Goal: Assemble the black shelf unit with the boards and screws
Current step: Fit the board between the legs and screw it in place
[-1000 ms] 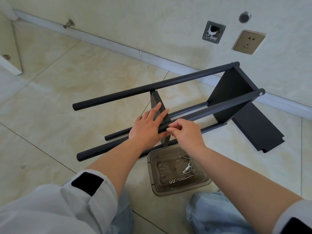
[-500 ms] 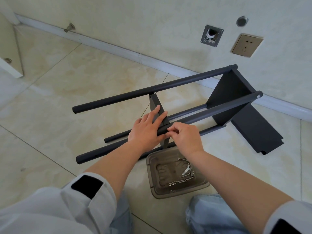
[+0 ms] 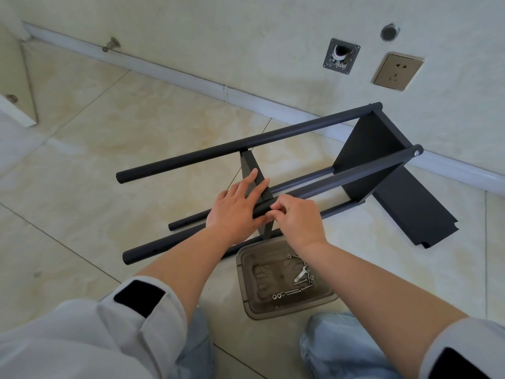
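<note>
The shelf frame [image 3: 273, 170] lies on its side on the tiled floor [image 3: 109, 132], its four black poles running from about 8 o'clock up toward 2 o'clock, where an end board [image 3: 374, 157] is already fixed between them. A middle board [image 3: 252, 170] stands between the poles near the picture's centre. The left hand [image 3: 237, 206] rests there with straight fingers laid across that board and the near upper pole [image 3: 328, 180], thumb beneath the pole, steadying rather than clenching. The right hand [image 3: 297, 217], just at 3 o'clock of the left, has its fingertips curled tight at the pole where the middle board meets it; they seem to pinch something small, but what it is cannot be told. A loose board [image 3: 415, 212] lies flat on the floor at 4 o'clock of the end board, touching the frame's corner. At 6 o'clock of the hands sits a clear tray [image 3: 246, 283] holding screws [image 3: 293, 292], washers and a small wrench [image 3: 299, 275]. A wall socket [image 3: 397, 71] sits at 1 o'clock.
</note>
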